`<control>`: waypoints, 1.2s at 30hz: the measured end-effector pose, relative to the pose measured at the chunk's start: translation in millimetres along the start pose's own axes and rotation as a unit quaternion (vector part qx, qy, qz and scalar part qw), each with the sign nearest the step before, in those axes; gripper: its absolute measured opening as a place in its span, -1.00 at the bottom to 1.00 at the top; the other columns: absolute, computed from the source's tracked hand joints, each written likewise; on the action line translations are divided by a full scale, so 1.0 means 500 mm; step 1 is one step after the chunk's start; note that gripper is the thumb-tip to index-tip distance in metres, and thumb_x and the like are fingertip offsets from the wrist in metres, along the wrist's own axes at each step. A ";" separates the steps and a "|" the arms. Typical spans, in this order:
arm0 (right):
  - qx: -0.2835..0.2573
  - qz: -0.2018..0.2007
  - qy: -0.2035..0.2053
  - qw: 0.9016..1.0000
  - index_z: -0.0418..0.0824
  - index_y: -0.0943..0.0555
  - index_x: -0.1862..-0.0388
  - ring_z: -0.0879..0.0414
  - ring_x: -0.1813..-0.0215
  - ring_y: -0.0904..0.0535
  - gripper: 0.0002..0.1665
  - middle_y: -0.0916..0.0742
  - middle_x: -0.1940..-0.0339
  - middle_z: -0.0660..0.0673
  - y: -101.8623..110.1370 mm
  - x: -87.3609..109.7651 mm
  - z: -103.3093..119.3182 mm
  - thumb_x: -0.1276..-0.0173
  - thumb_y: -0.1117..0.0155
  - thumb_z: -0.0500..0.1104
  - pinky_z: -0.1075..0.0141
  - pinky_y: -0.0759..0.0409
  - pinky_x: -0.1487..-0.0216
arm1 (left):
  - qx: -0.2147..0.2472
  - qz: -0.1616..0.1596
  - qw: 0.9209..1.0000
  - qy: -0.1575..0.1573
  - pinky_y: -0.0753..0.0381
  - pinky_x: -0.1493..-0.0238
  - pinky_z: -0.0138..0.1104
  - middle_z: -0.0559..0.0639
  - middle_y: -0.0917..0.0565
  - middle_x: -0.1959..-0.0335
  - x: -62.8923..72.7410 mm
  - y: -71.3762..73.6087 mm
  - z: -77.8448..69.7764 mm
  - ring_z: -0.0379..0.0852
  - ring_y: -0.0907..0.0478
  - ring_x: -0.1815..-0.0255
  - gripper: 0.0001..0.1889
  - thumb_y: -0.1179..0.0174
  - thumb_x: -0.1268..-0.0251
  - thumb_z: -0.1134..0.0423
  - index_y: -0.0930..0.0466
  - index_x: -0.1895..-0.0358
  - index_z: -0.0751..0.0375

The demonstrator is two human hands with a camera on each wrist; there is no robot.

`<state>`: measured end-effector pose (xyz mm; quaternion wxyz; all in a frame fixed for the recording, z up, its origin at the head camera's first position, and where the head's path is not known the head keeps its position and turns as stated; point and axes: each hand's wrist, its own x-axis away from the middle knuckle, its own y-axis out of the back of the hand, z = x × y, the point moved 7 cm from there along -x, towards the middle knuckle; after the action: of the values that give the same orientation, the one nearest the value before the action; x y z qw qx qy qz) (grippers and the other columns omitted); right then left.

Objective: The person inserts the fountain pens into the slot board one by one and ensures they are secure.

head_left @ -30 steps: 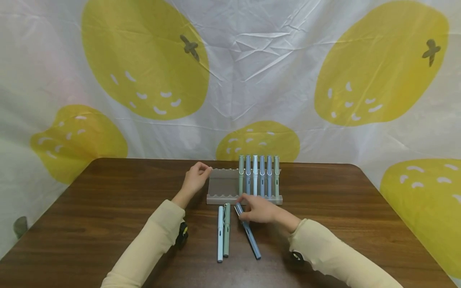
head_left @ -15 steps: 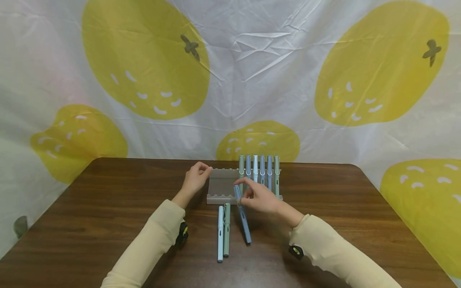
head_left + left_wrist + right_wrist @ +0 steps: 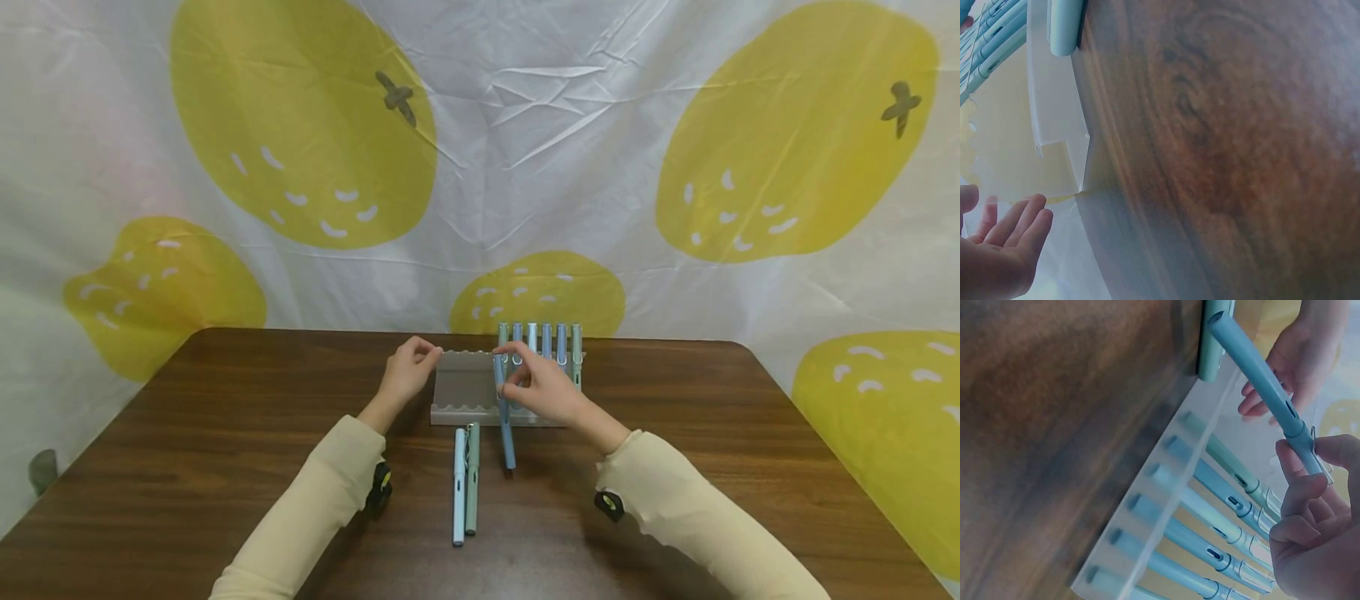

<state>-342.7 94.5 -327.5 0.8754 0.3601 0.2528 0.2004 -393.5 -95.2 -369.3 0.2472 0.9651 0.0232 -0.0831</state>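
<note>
My right hand point(image 3: 546, 390) pinches a blue fountain pen point(image 3: 1260, 378) by its clipped cap, between thumb and fingers. In the head view the pen tilts over the front lip of a clear wavy-edged pen rack point(image 3: 463, 385), its barrel end toward me. My left hand point(image 3: 408, 369) is at the rack's upper left corner, pinching the edge with thumb and index finger; in the left wrist view its other fingers point(image 3: 1022, 225) extend loosely. Several green, blue and pale pens point(image 3: 1200, 531) lean side by side in the rack's right part, partly hidden by my right hand in the head view.
A pale blue pen point(image 3: 459, 487) and a green pen point(image 3: 472, 479) lie side by side on the brown wooden table point(image 3: 300, 383), in front of the rack. A white curtain with yellow fruit prints point(image 3: 307, 125) hangs behind the table.
My right hand has lifted the blue pen off the table and carried it forward to the rack, turning it more upright. The left hand has stayed at the rack's corner.
</note>
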 end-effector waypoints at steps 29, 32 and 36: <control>0.059 -0.173 0.050 0.982 -0.14 -0.28 -0.18 0.23 0.77 -0.31 -0.46 -0.68 0.44 -0.03 0.053 -0.043 0.020 -0.23 -0.16 -0.16 0.33 -0.26 0.74 | -0.023 -0.005 1.000 -0.010 -0.43 0.15 -0.12 0.21 -0.57 0.17 0.006 0.003 -0.011 0.08 -0.50 0.09 -0.73 -0.02 -0.27 0.13 -0.45 0.19 0.32; 0.070 -0.182 0.055 0.979 -0.13 -0.28 -0.19 0.24 0.78 -0.30 -0.46 -0.68 0.43 -0.02 0.049 -0.044 0.018 -0.24 -0.16 -0.15 0.33 -0.25 0.75 | -0.023 -0.006 1.000 -0.009 -0.43 0.14 -0.13 0.21 -0.57 0.17 0.006 0.004 -0.011 0.07 -0.50 0.09 -0.73 -0.02 -0.27 0.13 -0.46 0.20 0.32; 0.079 -0.191 0.066 0.976 -0.08 -0.26 -0.20 0.27 0.78 -0.28 -0.45 -0.67 0.44 0.01 0.040 -0.044 0.015 -0.24 -0.17 -0.14 0.35 -0.24 0.76 | -0.024 -0.008 1.000 -0.009 -0.43 0.14 -0.13 0.22 -0.57 0.17 0.006 0.005 -0.011 0.07 -0.50 0.10 -0.72 -0.02 -0.27 0.13 -0.46 0.20 0.32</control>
<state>-359.3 92.1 -301.8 0.8477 0.3589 0.3894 0.0322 -389.3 -94.7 -364.1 0.2697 0.9580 0.0308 -0.0930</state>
